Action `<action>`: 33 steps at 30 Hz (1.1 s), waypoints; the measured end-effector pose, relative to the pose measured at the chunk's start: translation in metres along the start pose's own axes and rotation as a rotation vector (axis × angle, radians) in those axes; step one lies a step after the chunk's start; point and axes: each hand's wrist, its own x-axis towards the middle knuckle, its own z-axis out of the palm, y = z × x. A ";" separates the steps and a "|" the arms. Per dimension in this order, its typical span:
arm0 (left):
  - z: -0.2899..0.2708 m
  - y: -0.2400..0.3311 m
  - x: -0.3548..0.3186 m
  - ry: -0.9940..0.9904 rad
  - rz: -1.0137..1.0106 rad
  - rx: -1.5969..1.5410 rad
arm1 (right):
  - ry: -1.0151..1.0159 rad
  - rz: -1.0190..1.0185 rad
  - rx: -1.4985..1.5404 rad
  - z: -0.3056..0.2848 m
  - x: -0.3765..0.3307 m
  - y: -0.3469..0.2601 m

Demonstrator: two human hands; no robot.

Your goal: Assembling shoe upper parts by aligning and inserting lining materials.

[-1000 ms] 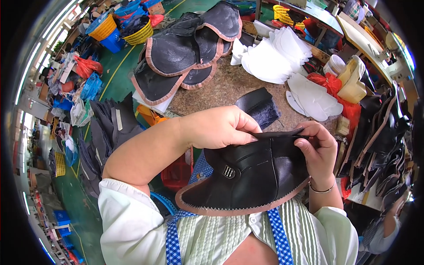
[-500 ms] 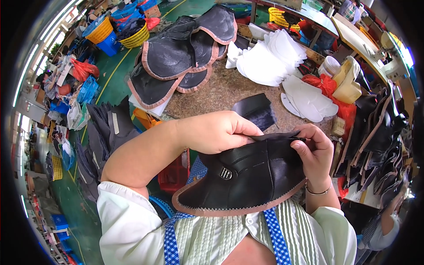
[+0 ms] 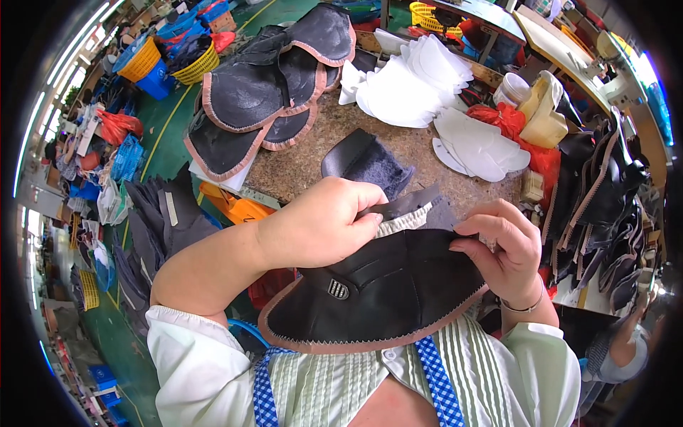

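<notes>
A black boot upper [image 3: 377, 292] hangs spread before my chest. It has a pinkish-brown zigzag-stitched border along its lower edge and a small silver ornament. My left hand [image 3: 327, 220] is closed on the upper's top left, pinching a dark strip or flap [image 3: 409, 203]; whether this is joined to the upper, I cannot tell. Below the strip, a whitish ribbed band [image 3: 405, 220] shows. With thumb and fingers, my right hand [image 3: 509, 249] pinches the upper's top right edge. Beyond the hands, a loose black piece with a fuzzy side [image 3: 370, 164] lies on the table.
The brown speckled table [image 3: 284, 167] bears stacked black uppers [image 3: 249, 92], white cut sheets [image 3: 405, 92] and pale translucent pieces [image 3: 480, 146]. A white tub [image 3: 511, 90] and red bag [image 3: 501, 121] stand right. More uppers [image 3: 590, 206] hang at far right; dark grey pieces [image 3: 160, 228] hang left.
My left hand has pulled the dark strip up from the upper's top edge, baring the whitish ribbed band. My right hand keeps its pinch. The view has shifted slightly.
</notes>
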 end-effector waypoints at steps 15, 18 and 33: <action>-0.004 0.008 -0.002 -0.169 0.065 -0.006 | -0.111 0.565 0.929 0.004 -0.002 0.019; -0.003 0.006 0.000 -0.198 0.066 -0.063 | -0.090 0.736 0.911 0.007 0.000 0.014; -0.008 -0.004 0.007 -0.269 0.089 -0.237 | 0.117 0.611 0.640 0.018 -0.014 0.007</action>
